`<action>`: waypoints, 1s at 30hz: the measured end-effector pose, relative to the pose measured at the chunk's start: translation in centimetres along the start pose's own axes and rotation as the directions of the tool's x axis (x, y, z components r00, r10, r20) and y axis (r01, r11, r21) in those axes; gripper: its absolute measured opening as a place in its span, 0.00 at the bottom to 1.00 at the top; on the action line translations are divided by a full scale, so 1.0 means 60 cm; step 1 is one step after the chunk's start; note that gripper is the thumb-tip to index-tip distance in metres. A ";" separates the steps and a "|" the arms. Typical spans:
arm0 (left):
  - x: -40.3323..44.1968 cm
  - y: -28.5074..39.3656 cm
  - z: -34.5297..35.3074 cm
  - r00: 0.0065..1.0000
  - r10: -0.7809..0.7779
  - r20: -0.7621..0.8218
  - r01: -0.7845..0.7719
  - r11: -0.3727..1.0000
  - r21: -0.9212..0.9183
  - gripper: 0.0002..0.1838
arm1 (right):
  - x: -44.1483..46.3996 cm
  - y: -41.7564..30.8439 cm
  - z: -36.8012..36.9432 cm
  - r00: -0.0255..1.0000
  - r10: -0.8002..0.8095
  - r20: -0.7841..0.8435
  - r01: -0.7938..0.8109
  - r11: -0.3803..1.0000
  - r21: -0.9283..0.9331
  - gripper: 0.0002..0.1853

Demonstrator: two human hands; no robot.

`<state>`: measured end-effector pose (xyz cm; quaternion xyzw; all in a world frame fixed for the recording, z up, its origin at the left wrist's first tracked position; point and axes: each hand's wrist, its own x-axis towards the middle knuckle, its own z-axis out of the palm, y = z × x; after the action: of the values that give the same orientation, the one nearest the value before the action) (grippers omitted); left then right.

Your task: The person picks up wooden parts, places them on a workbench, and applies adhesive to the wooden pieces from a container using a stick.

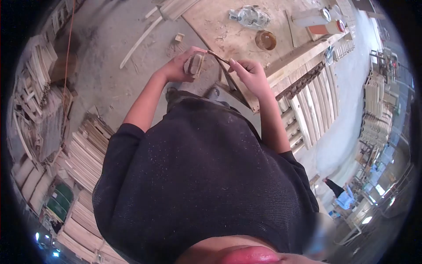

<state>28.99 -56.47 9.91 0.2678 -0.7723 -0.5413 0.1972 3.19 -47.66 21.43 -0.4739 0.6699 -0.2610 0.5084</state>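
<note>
My left hand (182,64) is wrapped around a pale wooden piece (196,67), whose end faces up toward me. Between the fingers of my right hand (251,75) is a thin dark brown stick (218,57). The stick's far tip reaches the upper edge of the wooden piece, by my left fingertips; whether the two touch I cannot tell. Beyond my right hand, a round tub (266,40) with brown stuff in it stands on the wooden worktable (211,22).
A crumpled clear plastic bag (250,16) and a bottle with orange contents (326,28) lie on the worktable. Slatted wooden parts (314,105) stand to the right. Stacks of wood (85,154) fill the left side. Another person (345,198) is far off at right.
</note>
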 end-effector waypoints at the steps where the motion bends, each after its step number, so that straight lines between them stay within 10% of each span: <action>1: 0.002 -0.003 -0.003 1.000 0.025 -0.014 -0.025 1.000 0.006 0.47 | 0.008 -0.001 0.002 1.000 -0.025 0.012 0.025 0.999 -0.034 0.22; 9: 0.002 -0.003 -0.024 0.998 0.002 0.061 0.000 1.000 -0.025 0.48 | 0.044 -0.012 0.017 0.997 -0.052 0.049 0.064 0.963 -0.263 0.20; 15: -0.005 -0.015 0.023 0.901 0.247 -0.355 -0.265 0.964 0.000 0.42 | 0.039 -0.016 0.037 0.994 -0.102 -0.027 0.088 0.942 -0.323 0.19; 18: -0.014 -0.011 0.047 0.908 0.137 -0.395 -0.116 0.990 0.077 0.38 | 0.035 -0.011 0.038 0.995 -0.100 -0.008 0.094 0.955 -0.282 0.19; 25: -0.014 -0.023 0.029 0.962 0.124 -0.243 -0.137 0.990 -0.037 0.26 | 0.022 -0.003 0.007 0.998 -0.060 0.017 0.061 0.998 -0.032 0.18; 30: -0.013 -0.029 0.021 0.990 0.095 -0.106 -0.096 0.995 -0.006 0.25 | 0.022 0.001 -0.006 0.993 -0.063 0.104 0.081 0.980 -0.181 0.19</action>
<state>29.16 -55.53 7.82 0.2578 -0.7698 -0.5204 0.2650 2.78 -48.88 20.91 -0.5552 0.6480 -0.1927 0.4845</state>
